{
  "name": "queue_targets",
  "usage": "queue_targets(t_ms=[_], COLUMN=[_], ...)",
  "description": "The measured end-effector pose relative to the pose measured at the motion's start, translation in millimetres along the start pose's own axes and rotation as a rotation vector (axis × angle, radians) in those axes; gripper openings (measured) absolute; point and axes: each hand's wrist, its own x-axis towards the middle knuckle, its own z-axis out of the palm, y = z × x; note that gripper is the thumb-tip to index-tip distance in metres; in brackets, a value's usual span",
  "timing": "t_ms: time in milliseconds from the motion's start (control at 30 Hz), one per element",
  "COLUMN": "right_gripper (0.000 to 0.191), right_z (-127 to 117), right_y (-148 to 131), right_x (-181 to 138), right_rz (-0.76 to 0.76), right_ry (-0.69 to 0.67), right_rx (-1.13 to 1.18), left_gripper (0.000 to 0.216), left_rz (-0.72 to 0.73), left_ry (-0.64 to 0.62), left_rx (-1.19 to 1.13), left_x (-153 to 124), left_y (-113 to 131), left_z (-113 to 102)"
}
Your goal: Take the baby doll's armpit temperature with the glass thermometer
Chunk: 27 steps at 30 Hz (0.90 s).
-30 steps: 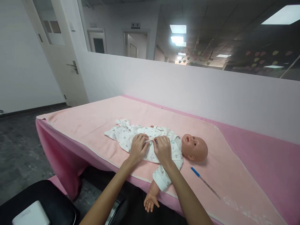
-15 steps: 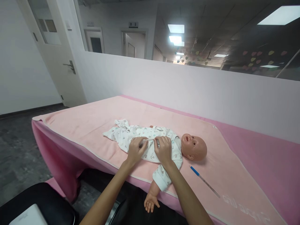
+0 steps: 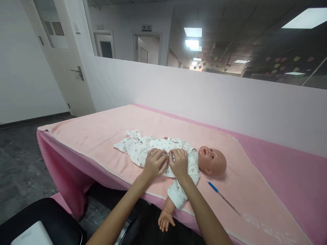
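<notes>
Resting mid-frame on the doll's outfit (image 3: 160, 143): left hand (image 3: 154, 164), right hand (image 3: 179, 164); cannot tell whether either grip pinches it.

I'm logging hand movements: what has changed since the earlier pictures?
The left hand moved toward the right hand, narrowing the gap; the white strip between them is no longer clearly visible; I can't tell if it was released. The right hand, doll and pen look unmoved.

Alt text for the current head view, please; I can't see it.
The left hand and right hand are close together on the white patterned outfit of a doll lying on a pink blanket. The doll's near arm extends past the blanket's edge, and a blue-ended pen lies beside its head.
</notes>
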Motion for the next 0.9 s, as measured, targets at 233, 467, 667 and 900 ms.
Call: queue_targets(t_ms=[233, 467, 667, 900], right_gripper=[0.016, 0.015, 0.016, 0.015], right_z=[0.8, 0.5, -0.2, 0.6], right_y=[1.1, 1.3, 0.3, 0.2], right_x=[0.4, 0.2, 0.5, -0.2], right_rz=[-0.016, -0.012, -0.017, -0.016], right_ry=[-0.008, -0.021, -0.014, -0.029], right_rx=[-0.012, -0.024, -0.022, -0.032], left_gripper=[0.016, 0.018, 0.017, 0.01], left_rz=[0.019, 0.012, -0.065, -0.173], left_ry=[-0.037, -0.005, 0.047, -0.029], left_rx=[-0.046, -0.069, -0.145, -0.11], left_x=[0.7, -1.6, -1.4, 3.4], left_y=[1.9, -1.0, -3.4, -0.9], left_z=[1.0, 6.3, 9.6, 1.1])
